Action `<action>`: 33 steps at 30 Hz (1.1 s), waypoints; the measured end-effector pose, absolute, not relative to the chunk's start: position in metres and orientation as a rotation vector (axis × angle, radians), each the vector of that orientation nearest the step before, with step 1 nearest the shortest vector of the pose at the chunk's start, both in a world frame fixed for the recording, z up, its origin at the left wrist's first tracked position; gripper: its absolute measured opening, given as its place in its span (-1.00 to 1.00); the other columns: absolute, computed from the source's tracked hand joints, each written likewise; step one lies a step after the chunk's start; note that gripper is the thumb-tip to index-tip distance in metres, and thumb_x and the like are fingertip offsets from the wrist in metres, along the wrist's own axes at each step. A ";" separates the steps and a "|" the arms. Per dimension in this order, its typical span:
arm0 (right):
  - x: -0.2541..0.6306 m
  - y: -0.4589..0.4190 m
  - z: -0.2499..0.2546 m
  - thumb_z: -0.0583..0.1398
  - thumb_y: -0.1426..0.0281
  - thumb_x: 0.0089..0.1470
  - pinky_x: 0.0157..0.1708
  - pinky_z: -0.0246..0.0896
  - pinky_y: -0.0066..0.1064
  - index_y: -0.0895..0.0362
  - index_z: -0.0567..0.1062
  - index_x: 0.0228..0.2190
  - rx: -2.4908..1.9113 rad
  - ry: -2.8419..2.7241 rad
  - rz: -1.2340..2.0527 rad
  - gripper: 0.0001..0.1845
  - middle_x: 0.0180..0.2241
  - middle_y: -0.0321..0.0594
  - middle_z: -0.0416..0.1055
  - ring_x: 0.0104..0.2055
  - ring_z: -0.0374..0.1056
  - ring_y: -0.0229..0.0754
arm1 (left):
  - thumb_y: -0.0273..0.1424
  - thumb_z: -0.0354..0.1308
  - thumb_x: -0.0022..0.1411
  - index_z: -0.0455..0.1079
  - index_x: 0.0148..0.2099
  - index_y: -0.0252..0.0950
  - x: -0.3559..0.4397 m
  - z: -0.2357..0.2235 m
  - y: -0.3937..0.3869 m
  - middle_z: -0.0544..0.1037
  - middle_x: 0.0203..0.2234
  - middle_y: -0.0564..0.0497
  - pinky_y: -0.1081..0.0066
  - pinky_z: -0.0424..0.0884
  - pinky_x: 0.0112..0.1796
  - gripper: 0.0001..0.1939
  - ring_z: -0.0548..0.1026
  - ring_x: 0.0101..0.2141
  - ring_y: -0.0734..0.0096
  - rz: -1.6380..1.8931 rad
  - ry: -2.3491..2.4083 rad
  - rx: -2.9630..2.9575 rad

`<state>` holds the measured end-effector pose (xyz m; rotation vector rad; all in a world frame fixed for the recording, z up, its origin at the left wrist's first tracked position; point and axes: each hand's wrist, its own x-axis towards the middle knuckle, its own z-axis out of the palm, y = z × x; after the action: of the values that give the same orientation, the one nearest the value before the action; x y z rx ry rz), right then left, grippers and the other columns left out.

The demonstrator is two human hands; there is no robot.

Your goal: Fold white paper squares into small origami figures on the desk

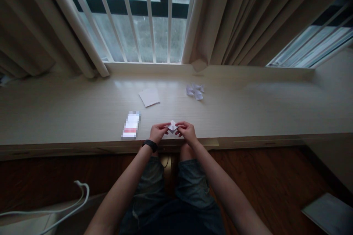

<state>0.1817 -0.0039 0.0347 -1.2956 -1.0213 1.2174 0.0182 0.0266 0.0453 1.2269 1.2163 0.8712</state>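
Between my two hands is a small piece of folded white paper (172, 126), just above the near edge of the desk. My left hand (159, 132), with a dark band on its wrist, pinches the paper's left side. On the opposite side, my right hand (186, 131) grips it between thumb and fingers. Farther back lies a stack of square white paper sheets (149, 97). To its right sits a cluster of several small folded paper pieces (195, 91). The fine folds of the held paper are too small to make out.
A blurred-out phone-like rectangle (131, 125) lies left of my hands on the long pale desk (248, 110). Behind stand a barred window (138, 25) and beige curtains (234, 14). A white cable (85, 191) loops at the lower left; a flat pale object (331, 213) lies lower right.
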 end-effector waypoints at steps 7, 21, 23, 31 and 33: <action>0.187 -0.008 0.033 0.22 0.31 -0.18 -0.60 0.31 -0.51 0.21 0.52 -0.36 -1.232 -1.036 1.386 -0.71 -0.59 -0.27 0.48 -0.56 0.43 -0.24 | -0.44 0.16 0.03 0.49 -0.01 -0.34 0.000 0.047 0.034 0.57 -0.51 -0.03 0.59 0.28 -0.61 -0.59 0.51 -0.52 0.44 0.600 0.986 1.477; 0.185 -0.010 0.036 0.18 0.39 -0.21 -0.55 0.30 -0.49 0.18 0.50 -0.47 -1.270 -1.185 1.403 -0.83 -0.61 -0.29 0.48 -0.59 0.41 -0.24 | -0.42 0.31 -0.13 0.42 -0.27 -0.35 -0.012 0.057 0.044 0.51 -0.38 -0.03 0.49 0.42 -0.52 -0.70 0.51 -0.47 0.42 0.357 0.885 1.519; 0.186 -0.009 0.036 0.18 0.39 -0.20 -0.52 0.32 -0.47 0.18 0.51 -0.46 -1.260 -1.221 1.407 -0.83 -0.57 -0.28 0.49 -0.56 0.43 -0.24 | -0.42 0.29 -0.10 0.40 -0.31 -0.35 -0.012 0.053 0.046 0.51 -0.45 -0.01 0.48 0.42 -0.50 -0.76 0.50 -0.50 0.43 0.371 0.894 1.571; 0.187 -0.007 0.033 0.29 0.28 -0.16 -0.53 0.26 -0.49 0.18 0.49 -0.41 -1.313 -1.409 1.263 -0.75 -0.57 -0.26 0.47 -0.53 0.42 -0.23 | -0.43 0.19 -0.01 0.46 -0.28 -0.32 -0.009 0.054 0.043 0.55 -0.44 -0.01 0.49 0.41 -0.45 -0.82 0.52 -0.46 0.42 0.390 0.862 1.707; 0.186 -0.007 0.031 0.30 0.29 -0.16 -0.53 0.25 -0.50 0.17 0.49 -0.40 -1.333 -1.436 1.239 -0.75 -0.56 -0.27 0.47 -0.52 0.42 -0.24 | -0.43 0.16 0.01 0.47 -0.30 -0.32 -0.008 0.056 0.043 0.54 -0.49 0.01 0.50 0.39 -0.46 -0.85 0.51 -0.48 0.43 0.384 0.880 1.760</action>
<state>0.1860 -0.0070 0.0312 -1.3334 -1.4357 1.2391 -0.0081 0.0426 0.0565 1.7601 0.8804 0.3836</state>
